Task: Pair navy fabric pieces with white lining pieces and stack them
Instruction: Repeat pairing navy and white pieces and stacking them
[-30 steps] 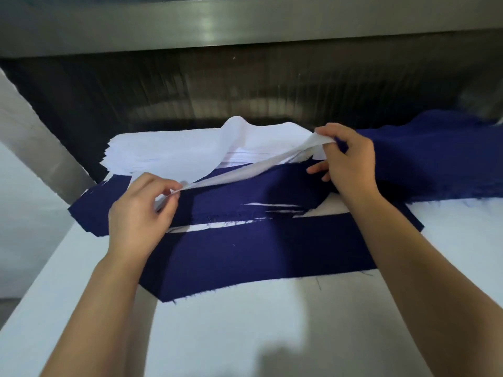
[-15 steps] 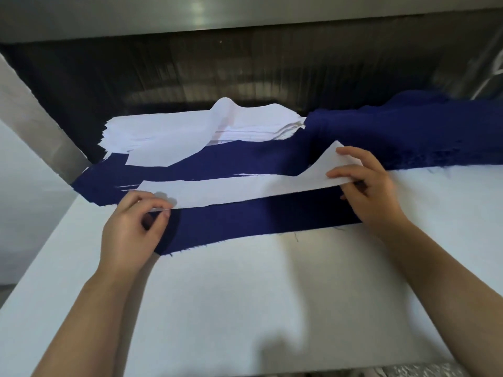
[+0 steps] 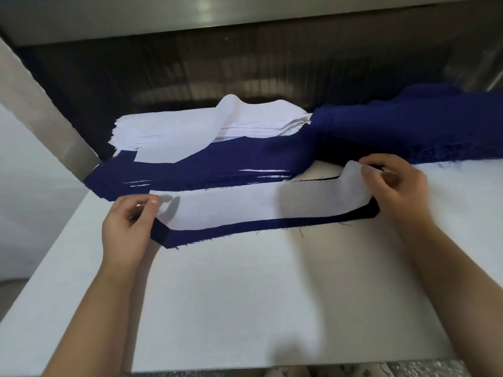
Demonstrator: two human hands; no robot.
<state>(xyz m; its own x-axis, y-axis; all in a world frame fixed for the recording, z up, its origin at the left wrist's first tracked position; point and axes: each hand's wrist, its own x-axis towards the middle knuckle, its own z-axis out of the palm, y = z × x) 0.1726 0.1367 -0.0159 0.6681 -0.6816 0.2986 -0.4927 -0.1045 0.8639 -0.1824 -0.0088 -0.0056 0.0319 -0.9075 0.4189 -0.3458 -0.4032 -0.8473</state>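
Single view: head-worn, wide-angle camera. Faces forward and down over desk (image 3: 245, 308). Close range: forearms enter at bottom edge, left hand (image 3: 128, 227) and right hand (image 3: 394, 186) mid-frame. Beyond hands: dark recess (image 3: 190, 77) at top.

The white strip (image 3: 245, 210) covers most of the navy piece (image 3: 217, 234) beneath it; only the navy piece's near edge and end corners show. The left hand (image 3: 128, 229) pinches the strip's left end and hides that corner. The right hand (image 3: 394, 186) pinches the raised right end, hiding what lies under it. The navy heap (image 3: 408, 131) runs off the right edge. The dark recess (image 3: 245, 63) behind the desk (image 3: 245, 308) is blurred.
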